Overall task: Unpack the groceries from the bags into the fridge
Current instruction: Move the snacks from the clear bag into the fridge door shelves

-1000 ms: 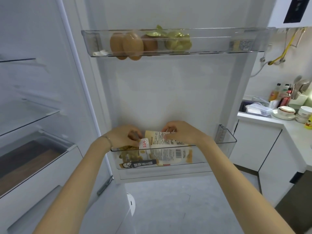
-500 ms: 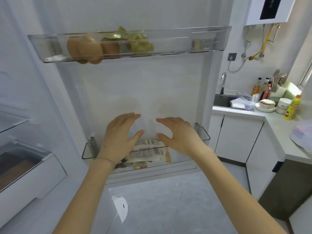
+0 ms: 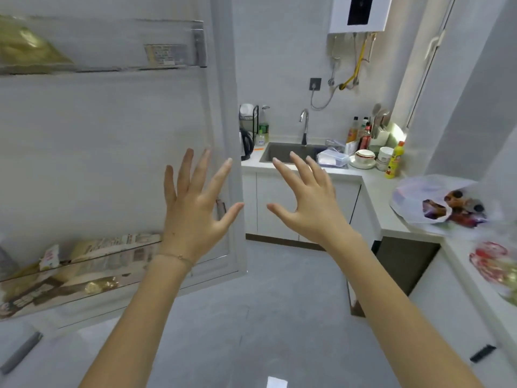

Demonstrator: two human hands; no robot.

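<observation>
- Your left hand [image 3: 193, 208] is spread wide, fingers straight and fanned, back toward you, holding nothing. A thin gold bracelet [image 3: 176, 257] circles its wrist.
- Your right hand [image 3: 310, 208] mirrors it just beside, fingers straight and apart, equally empty. The two thumbs point at each other with a gap between.
- Both hands hang in the air, touching nothing (the left one overlaps the right edge of the white fridge door [image 3: 112, 135] in view).
- Below and left of your left wrist, the clear plastic lower door shelf [image 3: 70, 278] holds unpacked groceries. A beige printed packet [image 3: 112, 247] lies along it, and the wrappers beside it are too blurred to tell.
- Higher on the door, the clear plastic upper door shelf [image 3: 126, 46] carries a yellow-green crinkled packet [image 3: 25, 49] at its left end.
- To your right, on the white countertop [image 3: 375, 189], lies a translucent white plastic grocery bag [image 3: 414, 197], open, with dark and purple packets showing inside.
- Nearer you on the same counter sits a second bag with red print [image 3: 489, 259], blurred.
- Beyond your right hand, a steel sink [image 3: 288, 154] is set in the counter under a chrome tap [image 3: 305, 124].
- A yellow squeeze bottle [image 3: 394, 163] stands between the sink and the grocery bag.
</observation>
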